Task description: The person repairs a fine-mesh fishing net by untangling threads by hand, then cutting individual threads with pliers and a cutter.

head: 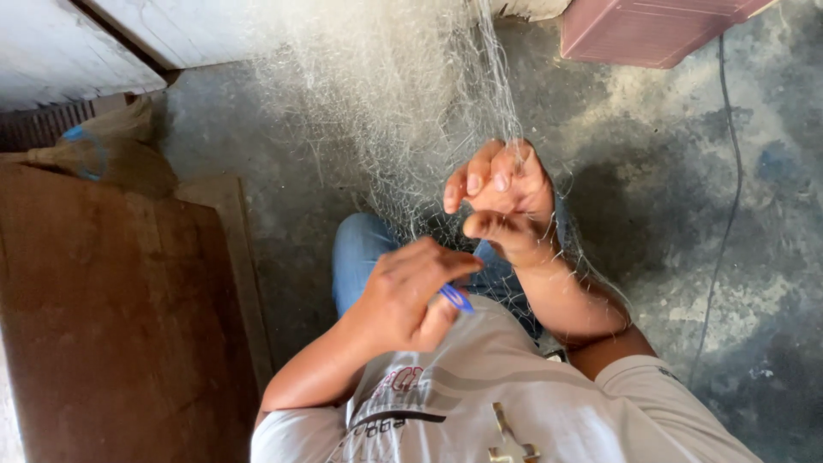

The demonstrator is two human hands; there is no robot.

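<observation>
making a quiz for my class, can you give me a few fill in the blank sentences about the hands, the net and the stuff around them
1. The right hand pinches strands of a fine pale ____.
2. The left hand holds a small tool whose colour is ____.
3. A thin dark cable runs across the concrete ____.
4. At the upper edge stands a box coloured ____.

Missing words: net; blue; floor; pink
</observation>
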